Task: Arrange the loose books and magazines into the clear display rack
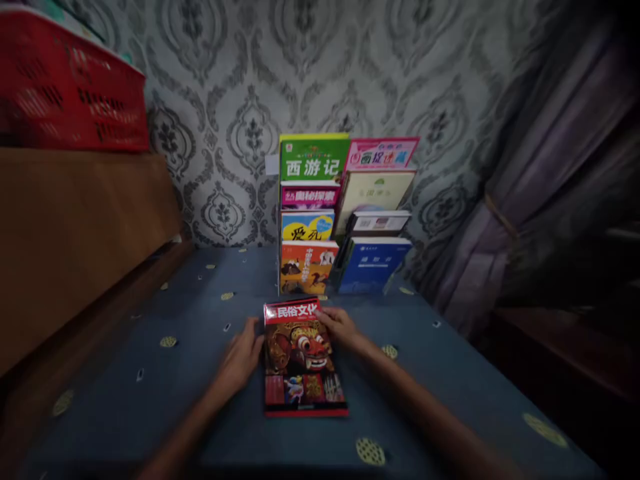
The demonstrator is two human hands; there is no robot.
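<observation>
A book [303, 363] with a red mask on its dark cover and red bands along its top and bottom lies in front of me on the cloth. My right hand [341, 325] grips it by the upper right edge, thumb on the cover. Beside the left edge is my left hand [243, 355], thumb and forefinger apart; it holds nothing that I can see. Just beyond stands a rack of books in two columns. Its front ones are an orange book [307, 268] at left and a blue book [375, 265] at right.
A blue-grey tablecloth [200, 360] with pale green round prints covers the table. A large brown box [85, 233] stands at left with a red plastic basket [100, 93] on it. At right hangs a tied purple-grey curtain [480, 253]. Patterned wallpaper [245, 87] backs the table.
</observation>
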